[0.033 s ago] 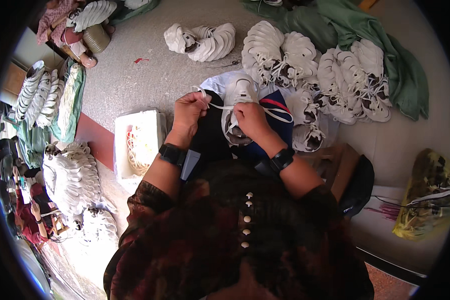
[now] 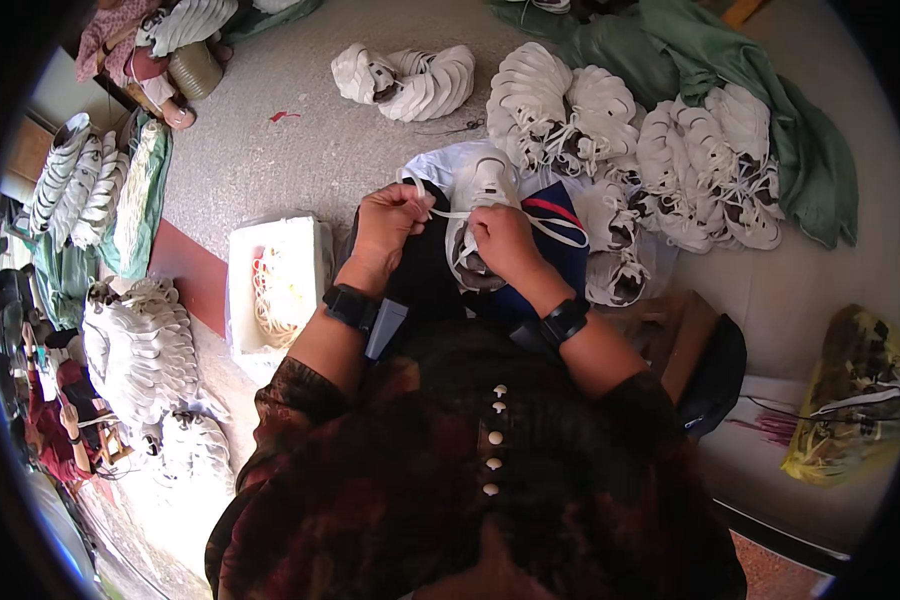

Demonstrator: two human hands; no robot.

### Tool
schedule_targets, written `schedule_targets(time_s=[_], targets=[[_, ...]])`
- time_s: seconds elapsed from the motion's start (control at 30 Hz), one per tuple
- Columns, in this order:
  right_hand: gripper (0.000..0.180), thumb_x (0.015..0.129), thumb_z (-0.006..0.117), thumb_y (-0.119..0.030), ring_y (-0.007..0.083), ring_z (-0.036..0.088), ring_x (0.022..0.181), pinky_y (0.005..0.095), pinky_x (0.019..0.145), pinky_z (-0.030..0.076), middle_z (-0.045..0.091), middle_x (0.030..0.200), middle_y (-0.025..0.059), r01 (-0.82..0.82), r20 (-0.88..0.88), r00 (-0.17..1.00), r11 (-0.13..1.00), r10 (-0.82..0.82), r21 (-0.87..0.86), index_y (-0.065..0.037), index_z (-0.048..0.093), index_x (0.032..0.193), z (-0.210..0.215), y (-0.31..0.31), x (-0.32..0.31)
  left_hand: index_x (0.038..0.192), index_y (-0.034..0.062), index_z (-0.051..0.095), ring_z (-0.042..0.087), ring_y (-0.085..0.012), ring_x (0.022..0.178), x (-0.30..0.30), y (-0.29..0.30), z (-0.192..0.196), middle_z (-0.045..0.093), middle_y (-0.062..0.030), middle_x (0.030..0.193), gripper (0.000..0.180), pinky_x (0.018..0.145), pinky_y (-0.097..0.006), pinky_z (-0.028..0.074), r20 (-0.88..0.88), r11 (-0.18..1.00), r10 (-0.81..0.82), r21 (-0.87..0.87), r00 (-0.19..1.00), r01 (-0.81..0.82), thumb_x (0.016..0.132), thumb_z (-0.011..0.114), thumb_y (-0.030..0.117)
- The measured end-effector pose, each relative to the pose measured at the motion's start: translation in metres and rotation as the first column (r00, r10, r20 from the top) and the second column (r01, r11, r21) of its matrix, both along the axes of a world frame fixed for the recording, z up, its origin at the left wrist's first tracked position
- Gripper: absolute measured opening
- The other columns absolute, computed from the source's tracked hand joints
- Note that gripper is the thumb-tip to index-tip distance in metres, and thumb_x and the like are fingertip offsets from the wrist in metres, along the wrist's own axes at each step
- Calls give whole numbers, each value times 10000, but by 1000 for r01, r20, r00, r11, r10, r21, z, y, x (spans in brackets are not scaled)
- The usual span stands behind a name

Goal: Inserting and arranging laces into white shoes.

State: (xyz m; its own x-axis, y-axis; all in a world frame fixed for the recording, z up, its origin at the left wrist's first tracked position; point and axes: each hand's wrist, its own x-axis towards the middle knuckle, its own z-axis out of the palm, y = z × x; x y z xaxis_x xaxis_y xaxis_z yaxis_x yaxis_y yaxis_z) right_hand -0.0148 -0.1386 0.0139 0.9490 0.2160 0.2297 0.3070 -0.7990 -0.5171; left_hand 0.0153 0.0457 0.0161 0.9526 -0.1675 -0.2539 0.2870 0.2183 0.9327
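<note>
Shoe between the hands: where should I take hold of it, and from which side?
Probably grip the shoe by its rounded toe, coming from the far side. It points away from the person and is uncovered, while the right hand lies over the middle, the left hand pinches the lace out leftward, and the opening faces the person.

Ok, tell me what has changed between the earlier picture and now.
The left hand has shifted slightly right, closer to the white shoe, still pinching the lace. Nothing was visibly taken up or let go. The right hand stays at the shoe, and the white box stands as it was.
</note>
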Motion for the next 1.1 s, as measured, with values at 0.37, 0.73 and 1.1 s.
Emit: schedule_targets(time_s=[0.37, 0.73, 1.1], targets=[[185, 686, 618, -57, 340, 561, 744, 409, 665, 457, 549, 771, 160, 46, 13, 999, 990, -48, 135, -25, 623, 868, -6, 1, -3, 747, -13, 610, 598, -136, 544, 18, -31, -32, 615, -97, 628, 82, 518, -248, 479, 124, 968, -113, 236, 986, 81, 669, 634, -28], [61, 690, 603, -90, 346, 575, 721, 432, 632, 460, 558, 741, 165, 99, -6, 995, 992, -100, -72, -38, 572, 695, 0, 5, 5, 709, 25, 631, 611, -271, 630, 22, -39, -16, 614, -149, 659, 105, 603, -353, 488, 345, 660, -284, 747, 895, -78, 670, 639, 123], [53, 663, 580, -51, 335, 585, 698, 427, 613, 463, 593, 696, 139, 113, 4, 994, 986, -113, -121, -71, 597, 710, -1, 4, 7, 688, 33, 619, 604, -342, 674, -7, -42, 6, 606, -182, 680, 194, 629, -423, 491, 322, 401, -560, 912, 763, -91, 734, 581, 217]])
